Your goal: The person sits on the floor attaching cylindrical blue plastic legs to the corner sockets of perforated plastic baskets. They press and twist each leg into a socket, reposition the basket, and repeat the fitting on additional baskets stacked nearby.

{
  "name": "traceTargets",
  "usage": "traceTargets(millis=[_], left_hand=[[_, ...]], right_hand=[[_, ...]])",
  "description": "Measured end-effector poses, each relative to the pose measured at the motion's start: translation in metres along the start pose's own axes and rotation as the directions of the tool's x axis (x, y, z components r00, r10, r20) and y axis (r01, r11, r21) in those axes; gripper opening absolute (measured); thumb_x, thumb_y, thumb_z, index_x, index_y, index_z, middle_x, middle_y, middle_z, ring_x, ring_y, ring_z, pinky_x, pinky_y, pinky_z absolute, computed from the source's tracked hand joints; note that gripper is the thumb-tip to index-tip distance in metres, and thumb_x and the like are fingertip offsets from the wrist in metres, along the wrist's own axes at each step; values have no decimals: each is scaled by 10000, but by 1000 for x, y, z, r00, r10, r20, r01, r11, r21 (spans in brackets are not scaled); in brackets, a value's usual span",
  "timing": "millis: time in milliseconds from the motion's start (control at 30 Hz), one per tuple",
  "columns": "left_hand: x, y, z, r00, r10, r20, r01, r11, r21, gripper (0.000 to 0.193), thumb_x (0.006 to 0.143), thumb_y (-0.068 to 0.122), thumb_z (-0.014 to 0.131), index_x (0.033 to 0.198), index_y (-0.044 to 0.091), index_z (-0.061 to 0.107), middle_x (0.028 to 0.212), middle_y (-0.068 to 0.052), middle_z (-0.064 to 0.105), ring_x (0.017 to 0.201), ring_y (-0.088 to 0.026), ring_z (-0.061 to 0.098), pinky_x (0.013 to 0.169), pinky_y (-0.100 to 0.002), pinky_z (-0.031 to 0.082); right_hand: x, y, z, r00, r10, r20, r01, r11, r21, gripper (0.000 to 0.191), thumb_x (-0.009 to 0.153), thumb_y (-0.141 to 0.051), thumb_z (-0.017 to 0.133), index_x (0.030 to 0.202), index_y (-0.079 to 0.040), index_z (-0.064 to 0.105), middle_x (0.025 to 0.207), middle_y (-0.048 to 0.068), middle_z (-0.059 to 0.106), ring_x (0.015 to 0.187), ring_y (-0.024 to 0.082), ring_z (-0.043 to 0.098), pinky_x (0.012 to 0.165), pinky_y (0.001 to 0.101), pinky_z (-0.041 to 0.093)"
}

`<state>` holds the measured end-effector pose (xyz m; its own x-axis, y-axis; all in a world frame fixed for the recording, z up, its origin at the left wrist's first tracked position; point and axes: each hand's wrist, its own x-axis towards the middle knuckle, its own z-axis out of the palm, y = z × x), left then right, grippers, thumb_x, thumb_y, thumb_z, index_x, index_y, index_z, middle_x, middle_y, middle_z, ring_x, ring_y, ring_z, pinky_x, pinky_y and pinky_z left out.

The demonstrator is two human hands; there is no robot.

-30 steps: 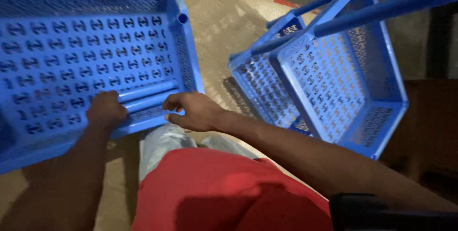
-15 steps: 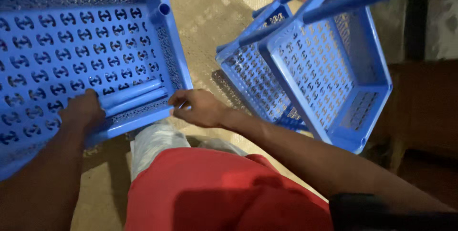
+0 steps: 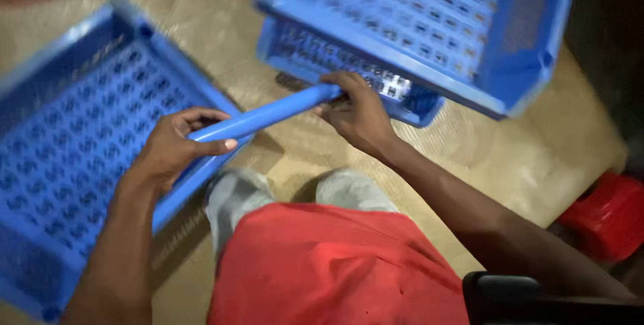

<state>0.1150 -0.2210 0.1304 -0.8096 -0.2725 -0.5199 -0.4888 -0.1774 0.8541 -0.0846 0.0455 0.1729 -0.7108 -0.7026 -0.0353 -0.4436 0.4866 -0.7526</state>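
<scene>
Blue rod (image 3: 268,116) spanning both hands, left hand (image 3: 176,147) clamped on one end, right hand (image 3: 355,112) gripping the other

We note the blue rod (image 3: 268,116) looks like smooth plastic with a slight sheen along its top. We record the left crate (image 3: 60,164) and the stacked crates (image 3: 429,23) as moulded blue plastic, matt to semi-gloss, with perforated lattice floors and walls. The floor covering (image 3: 510,150) reads as coarse woven tan matting, rough and dull. The red garment (image 3: 322,271) appears to be soft matt cloth. The red object (image 3: 604,218) at the right seems glossy plastic.
</scene>
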Motion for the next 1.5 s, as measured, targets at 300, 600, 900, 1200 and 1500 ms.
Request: traceTargets(millis=[300,600,900,1200,1500], left_hand=[[78,152,190,947,306,93,-301,951,-68,579,663,67,902,1202,63,690,1014,-32,718,904,-139,687,804,-301,593],[149,293,402,479,836,270,-852,516,-87,454,759,229,914,1120,60,697,938,-27,756,854,-131,723,791,-306,606],[149,314,479,359,843,401,-933,333,136,492,750,338,892,1109,91,666,941,-75,774,865,-237,769,757,-378,605],[130,313,512,304,828,471,-953,271,138,632,690,390,902,1212,161,629,1025,-53,744,919,-269,749,762,-412,586],[138,297,511,297,840,455,-955,250,161,563,760,298,854,1240,138,607,1116,-102,728,1010,-359,716,827,-466,563]], right_hand=[[-104,76,-141,890,236,-391,-266,964,-23,486,829,-278,823,1250,-82,682,1160,124,726,942,277,745,792,390,597],[-74,151,-232,638,198,-745,-386,918,-87,424,785,-287,852,1131,-60,758,1045,157,728,900,299,728,768,412,568],[-44,191,-243,538,284,-794,-481,876,-13,421,753,-318,897,1038,-34,773,944,152,701,803,285,701,730,413,546],[-49,193,-233,427,332,-841,-450,885,121,312,786,-161,841,1036,-9,731,997,167,706,867,294,720,772,418,555],[-52,193,-234,502,261,-825,-378,924,63,380,737,-164,845,1069,-33,715,1026,164,760,924,314,745,779,427,564]])
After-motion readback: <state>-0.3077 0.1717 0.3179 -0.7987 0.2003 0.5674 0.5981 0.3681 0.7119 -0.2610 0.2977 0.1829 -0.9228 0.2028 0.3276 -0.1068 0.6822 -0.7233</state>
